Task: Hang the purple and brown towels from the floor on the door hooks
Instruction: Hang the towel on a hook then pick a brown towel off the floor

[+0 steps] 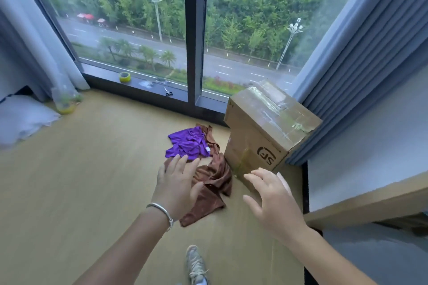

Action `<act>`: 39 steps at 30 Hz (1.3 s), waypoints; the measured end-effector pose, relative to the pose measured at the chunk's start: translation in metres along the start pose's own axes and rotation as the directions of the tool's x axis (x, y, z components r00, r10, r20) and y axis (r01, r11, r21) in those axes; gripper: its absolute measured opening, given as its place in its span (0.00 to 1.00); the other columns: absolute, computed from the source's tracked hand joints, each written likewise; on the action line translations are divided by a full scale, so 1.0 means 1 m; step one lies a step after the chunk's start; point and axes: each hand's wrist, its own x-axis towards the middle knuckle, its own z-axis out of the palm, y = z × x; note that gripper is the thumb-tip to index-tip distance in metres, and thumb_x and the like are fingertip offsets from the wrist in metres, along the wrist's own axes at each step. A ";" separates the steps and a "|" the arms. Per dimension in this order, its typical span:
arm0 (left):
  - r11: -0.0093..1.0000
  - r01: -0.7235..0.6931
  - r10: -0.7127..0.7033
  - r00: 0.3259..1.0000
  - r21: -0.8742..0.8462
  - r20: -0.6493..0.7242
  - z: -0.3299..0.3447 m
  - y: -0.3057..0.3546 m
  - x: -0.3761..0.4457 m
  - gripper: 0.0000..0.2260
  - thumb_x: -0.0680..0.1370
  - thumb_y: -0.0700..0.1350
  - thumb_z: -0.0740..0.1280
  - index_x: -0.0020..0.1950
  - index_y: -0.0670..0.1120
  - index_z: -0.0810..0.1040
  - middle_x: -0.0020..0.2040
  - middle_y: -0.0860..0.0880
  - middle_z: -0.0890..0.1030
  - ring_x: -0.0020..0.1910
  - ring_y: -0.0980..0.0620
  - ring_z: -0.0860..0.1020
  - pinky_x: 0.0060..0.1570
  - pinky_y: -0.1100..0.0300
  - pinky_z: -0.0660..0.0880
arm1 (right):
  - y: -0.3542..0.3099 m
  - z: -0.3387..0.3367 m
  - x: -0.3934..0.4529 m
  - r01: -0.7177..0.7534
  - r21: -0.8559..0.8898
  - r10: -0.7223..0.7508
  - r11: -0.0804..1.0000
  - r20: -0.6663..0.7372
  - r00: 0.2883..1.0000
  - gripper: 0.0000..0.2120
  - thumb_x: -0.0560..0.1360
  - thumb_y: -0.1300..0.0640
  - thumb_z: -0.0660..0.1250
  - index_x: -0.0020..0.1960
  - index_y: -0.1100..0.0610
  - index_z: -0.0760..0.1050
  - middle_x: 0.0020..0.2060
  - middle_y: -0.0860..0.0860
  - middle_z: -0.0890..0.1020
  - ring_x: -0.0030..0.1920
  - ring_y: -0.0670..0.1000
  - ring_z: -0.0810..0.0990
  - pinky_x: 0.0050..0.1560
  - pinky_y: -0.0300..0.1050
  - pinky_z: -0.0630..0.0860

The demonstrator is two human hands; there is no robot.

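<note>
Two towels on floor, crumpled: purple towel (188, 143) just beyond left fingers (183, 162).

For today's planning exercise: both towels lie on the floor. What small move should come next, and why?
Probably lower the left hand to grip the brown towel: both hands are open and empty, and the purple towel lies partly over it.

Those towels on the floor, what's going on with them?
A person is reaching down with both hands, open and holding nothing. The left hand is over the brown towel; the right hand is nearer the cardboard box. The purple towel lies partly on the brown one. Neither is picked up yet.
</note>
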 end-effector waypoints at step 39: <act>0.448 0.744 -0.634 0.655 -0.496 0.411 0.772 -0.271 0.209 0.21 0.75 0.47 0.70 0.67 0.49 0.73 0.58 0.49 0.79 0.55 0.51 0.78 0.55 0.61 0.71 | 0.215 0.811 0.226 0.104 0.187 -0.195 0.977 0.573 0.796 0.17 0.74 0.49 0.68 0.61 0.52 0.76 0.55 0.48 0.80 0.58 0.53 0.74 0.58 0.48 0.71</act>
